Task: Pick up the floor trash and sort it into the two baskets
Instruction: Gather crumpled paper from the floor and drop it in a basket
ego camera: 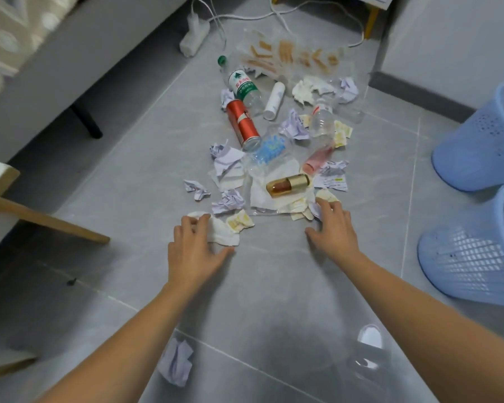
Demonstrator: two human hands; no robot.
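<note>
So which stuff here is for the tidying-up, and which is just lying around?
For the job:
red metal can
green-labelled clear plastic bottle
gold-capped bottle
crumpled white tissue under the left hand
two blue mesh plastic baskets

Just lying about:
white power strip
white cable
wooden furniture leg
</note>
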